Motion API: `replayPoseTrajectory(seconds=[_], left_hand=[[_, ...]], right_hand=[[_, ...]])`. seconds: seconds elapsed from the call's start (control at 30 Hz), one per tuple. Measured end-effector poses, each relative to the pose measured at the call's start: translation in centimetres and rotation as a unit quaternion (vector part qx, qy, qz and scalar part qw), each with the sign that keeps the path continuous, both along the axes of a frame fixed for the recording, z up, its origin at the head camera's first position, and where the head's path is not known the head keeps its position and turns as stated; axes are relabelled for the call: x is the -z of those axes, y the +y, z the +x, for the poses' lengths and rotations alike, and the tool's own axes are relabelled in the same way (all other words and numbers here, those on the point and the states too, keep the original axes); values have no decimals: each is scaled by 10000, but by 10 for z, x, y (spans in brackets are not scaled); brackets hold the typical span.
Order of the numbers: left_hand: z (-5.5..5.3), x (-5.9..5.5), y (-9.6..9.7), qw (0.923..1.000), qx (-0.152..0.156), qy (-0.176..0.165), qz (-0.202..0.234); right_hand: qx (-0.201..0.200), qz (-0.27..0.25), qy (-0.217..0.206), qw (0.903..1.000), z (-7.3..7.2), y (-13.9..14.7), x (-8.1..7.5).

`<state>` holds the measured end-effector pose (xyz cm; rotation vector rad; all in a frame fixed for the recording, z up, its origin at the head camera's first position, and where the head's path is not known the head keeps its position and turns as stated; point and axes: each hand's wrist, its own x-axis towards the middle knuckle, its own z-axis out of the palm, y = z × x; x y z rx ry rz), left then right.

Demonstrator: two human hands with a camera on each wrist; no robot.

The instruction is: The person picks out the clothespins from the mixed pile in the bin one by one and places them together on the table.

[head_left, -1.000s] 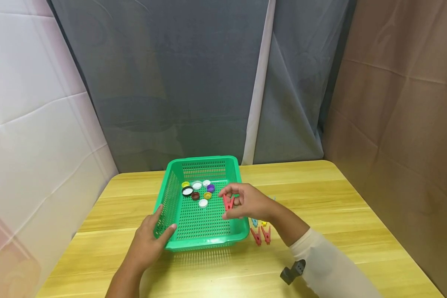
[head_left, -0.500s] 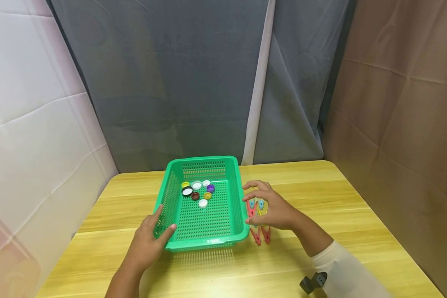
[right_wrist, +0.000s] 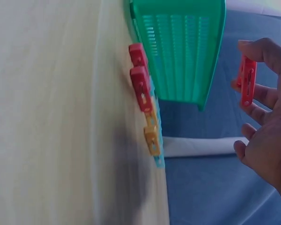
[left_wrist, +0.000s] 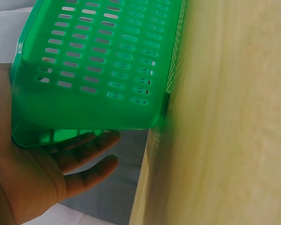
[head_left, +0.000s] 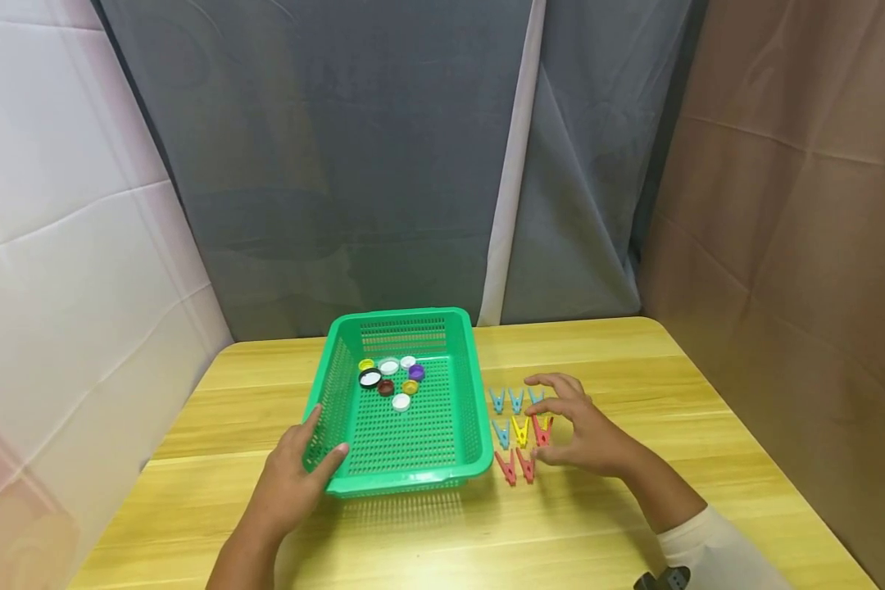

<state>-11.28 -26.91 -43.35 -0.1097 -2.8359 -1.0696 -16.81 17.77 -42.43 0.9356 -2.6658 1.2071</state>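
Note:
My right hand (head_left: 586, 430) pinches a red clothes peg (right_wrist: 247, 80) between thumb and fingers, above the table right of the basket. Beneath and beside it lie several pegs in rows: blue pegs (head_left: 515, 400), a yellow peg (head_left: 520, 432) and two red pegs (head_left: 506, 468). Another yellow peg is partly hidden behind the held one. At the near left corner of the green basket (head_left: 406, 477), my left hand (head_left: 291, 475) rests with its thumb over the rim. Its fingers extend loosely along the outside in the left wrist view.
Several bottle caps lie inside the basket, among them a purple cap (head_left: 416, 373), a black-rimmed cap (head_left: 369, 378) and a white cap (head_left: 401, 402). The wooden table (head_left: 605, 352) backs onto a grey curtain (head_left: 376, 164). Cloth walls flank both sides.
My right hand has moved from above the basket to the right, over the pegs, carrying the red peg. The left hand and basket have stayed nearly still.

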Motion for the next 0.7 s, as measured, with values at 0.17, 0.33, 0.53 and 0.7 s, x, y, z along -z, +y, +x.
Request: replayPoseTrajectory(seconds=[0.17,0.33,0.53,0.7], left_hand=[[0,0,0,10000,-31,54,-45],[1,2,0,10000,-19,34,8],[2,2,0,9999,-20,97,-27],[0,2,0,9999,-19,119,-37]], right_hand=[[167,143,63,9997,3,9,8],[292,250,24,9993,4,15,19],[263,305,-294,9988,1,22,32],[128,328,-720,9968,-5,28,44]])
